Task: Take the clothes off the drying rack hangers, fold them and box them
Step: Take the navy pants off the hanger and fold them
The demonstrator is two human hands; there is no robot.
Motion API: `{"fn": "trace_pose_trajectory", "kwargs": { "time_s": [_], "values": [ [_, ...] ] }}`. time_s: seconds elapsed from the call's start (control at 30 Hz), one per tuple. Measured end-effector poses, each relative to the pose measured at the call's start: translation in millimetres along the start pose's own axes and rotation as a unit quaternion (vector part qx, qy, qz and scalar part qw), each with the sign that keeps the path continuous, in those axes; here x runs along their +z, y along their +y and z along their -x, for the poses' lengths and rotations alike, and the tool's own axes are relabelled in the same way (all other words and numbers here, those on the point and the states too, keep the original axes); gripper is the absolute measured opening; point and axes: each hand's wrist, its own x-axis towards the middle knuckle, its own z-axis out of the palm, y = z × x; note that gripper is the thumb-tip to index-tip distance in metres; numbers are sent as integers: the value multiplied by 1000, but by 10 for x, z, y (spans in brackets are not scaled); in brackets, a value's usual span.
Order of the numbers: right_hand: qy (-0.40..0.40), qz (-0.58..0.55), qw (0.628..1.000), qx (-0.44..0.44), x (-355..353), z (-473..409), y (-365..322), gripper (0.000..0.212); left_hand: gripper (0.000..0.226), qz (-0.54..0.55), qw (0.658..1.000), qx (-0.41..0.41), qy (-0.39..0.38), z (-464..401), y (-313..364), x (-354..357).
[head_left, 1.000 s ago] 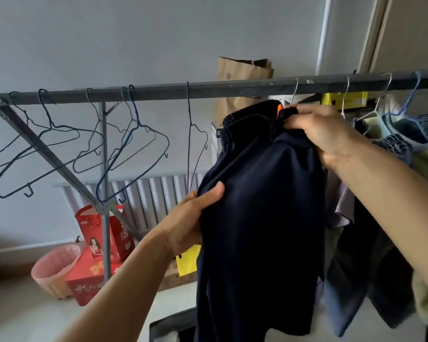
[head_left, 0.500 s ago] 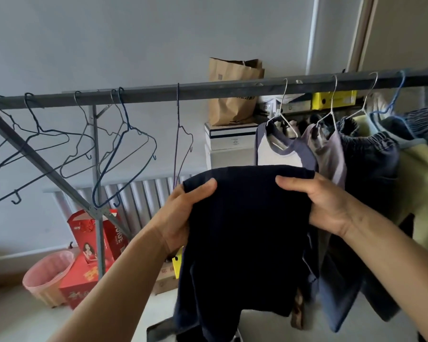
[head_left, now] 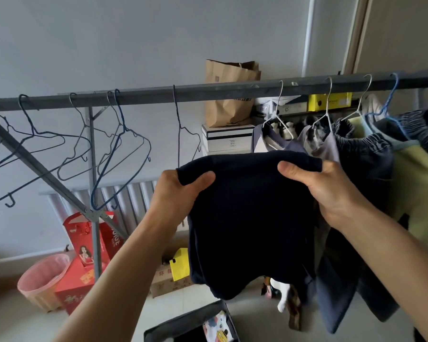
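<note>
Both hands [head_left: 181, 193] [head_left: 326, 191] pinch folded navy garment [head_left: 252, 218] — red bag [head_left: 104, 233] lettering unreadable.

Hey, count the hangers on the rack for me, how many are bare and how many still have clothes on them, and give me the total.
Bare hangers on the rack: 5
Hangers with clothes: 4 that I can see; the rail runs out of view on the right
Total hangers in view: 9
The dark garment held in both hands is off its hanger and not counted.
</note>
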Motion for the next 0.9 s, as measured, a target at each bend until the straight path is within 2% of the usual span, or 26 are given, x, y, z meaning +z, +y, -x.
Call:
{"fn": "trace_pose_trajectory", "kwargs": {
  "time_s": [0.1, 0.27, 0.37, 0.43, 0.5, 0.57, 0.7, 0.8, 0.87, 0.9],
  "values": [
    [-16, -9, 1000, -8, 0, 35, -33, 33, 26, -30, 999, -10, -2, -43, 52, -60],
    [-16, -27, 998, -47, 14, 106, -56, 18, 16, -55, 998, -3, -12, -80, 112, -141],
    [-2, -19, 998, -65, 9, 130, -78, 17, 15, -57, 998, 14, -4, -62, 106, -141],
    [10, -24, 998, -54, -21, 125, -100, 21, 31, -11, 999, 47, -6, -17, 72, -101],
    [17, -33, 999, -32, -68, 114, -125, 30, 39, 81, 993, 69, -49, 13, 36, -43],
    [13, -26, 1000, -9, -119, 104, -136, 38, 28, 141, 984, 79, -71, 42, 53, 30],
    [7, 3, 999, 42, -225, 128, -202, 41, 20, 121, 987, 89, -59, -55, 104, 190],
    [8, 88, 993, 83, -327, 157, -310, 42, 20, 98, 987, 81, -93, -134, 161, 273],
    [42, 239, 968, 62, -402, 134, -349, 49, 21, 84, 987, 75, -117, -179, 174, 319],
    [73, 325, 943, 19, -425, 112, -349, 55, 21, 83, 986, 70, -128, -197, 180, 343]
  ]
}}
